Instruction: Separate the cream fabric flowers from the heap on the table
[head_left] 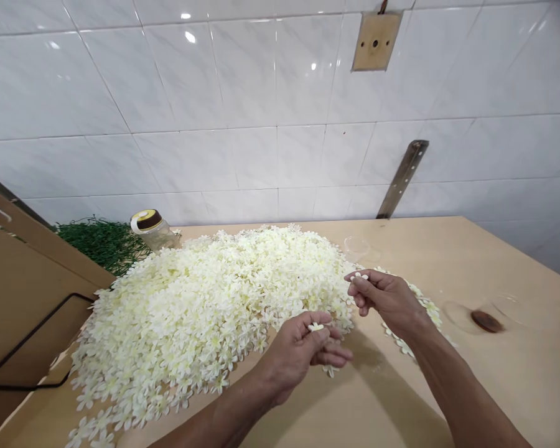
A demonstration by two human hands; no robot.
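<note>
A large heap of small white artificial flowers (205,286) with pale yellow centres covers the left and middle of the table. In front of the heap's right side, my left hand (303,348) pinches a single flower (316,327) between thumb and forefinger, its other fingers loosely stretched. Further right and a little higher, my right hand (387,298) is closed on another small white flower (359,277), held at the fingertips. The two hands are apart, both above the tabletop. More flowers (429,305) lie beyond my right wrist, partly hidden by it.
A clear bottle (155,230) with a brown and yellow lid stands behind the heap, beside green artificial foliage (105,242). A cardboard box (32,298) borders the left. On the right are a clear dish (356,247) and a dark brown round spot (487,321). A tiled wall (252,155) rises behind.
</note>
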